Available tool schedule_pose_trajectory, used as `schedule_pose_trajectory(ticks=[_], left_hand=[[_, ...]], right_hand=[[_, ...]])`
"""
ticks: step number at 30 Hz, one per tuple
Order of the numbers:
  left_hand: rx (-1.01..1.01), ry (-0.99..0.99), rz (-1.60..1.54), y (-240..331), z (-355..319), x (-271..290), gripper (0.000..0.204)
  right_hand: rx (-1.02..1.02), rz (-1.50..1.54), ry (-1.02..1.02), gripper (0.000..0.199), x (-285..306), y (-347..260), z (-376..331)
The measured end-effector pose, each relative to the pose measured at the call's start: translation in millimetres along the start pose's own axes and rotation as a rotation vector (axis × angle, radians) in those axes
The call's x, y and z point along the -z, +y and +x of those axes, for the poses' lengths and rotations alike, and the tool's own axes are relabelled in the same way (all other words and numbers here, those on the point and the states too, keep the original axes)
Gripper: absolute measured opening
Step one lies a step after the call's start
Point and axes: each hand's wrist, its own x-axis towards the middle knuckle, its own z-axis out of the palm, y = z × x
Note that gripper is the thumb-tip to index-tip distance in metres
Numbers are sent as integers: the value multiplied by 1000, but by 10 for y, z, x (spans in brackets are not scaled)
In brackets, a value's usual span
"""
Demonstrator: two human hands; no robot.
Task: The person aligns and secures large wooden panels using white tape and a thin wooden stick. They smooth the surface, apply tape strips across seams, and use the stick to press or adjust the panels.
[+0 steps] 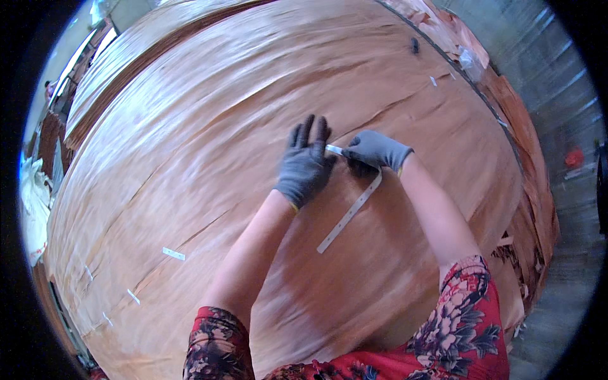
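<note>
A broad sheet of reddish-brown wood veneer (209,158) lies before me, with dark splits running across it. My left hand (305,163), in a grey glove with dark fingertips, rests on the sheet with its fingers stretched out. Just right of it, my gloved right hand (375,151) pinches a white strip of perforated tape (350,220). One short end of the tape sticks out toward my left hand, beside a split. The longer tail hangs from under my right hand and bends toward me over the veneer.
Short tape pieces (173,254) stick across splits at the left, and another tape piece (433,81) at the far right. A small dark object (415,45) lies near the far right edge. Another veneer stack (120,82) stands beyond. Torn veneer scraps (506,253) line the right side, beside a grey floor (570,266).
</note>
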Motion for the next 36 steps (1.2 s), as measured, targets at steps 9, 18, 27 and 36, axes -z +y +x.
schedule_pose_trajectory(ticks=[9, 18, 27, 36], left_hand=[[-81, -190, 9, 55, -11, -134, 44], [-80, -222, -19, 42, 16, -128, 43], [155, -314, -586, -19, -35, 181, 70], [651, 77, 312, -1850, -1786, 1604, 77]], right_hand=[[-69, 540, -97, 27, -59, 52, -126], [110, -369, 611, 11, -620, -121, -469], [387, 651, 536, 23, -232, -953, -1160], [294, 631, 82, 23, -843, -1805, -524]])
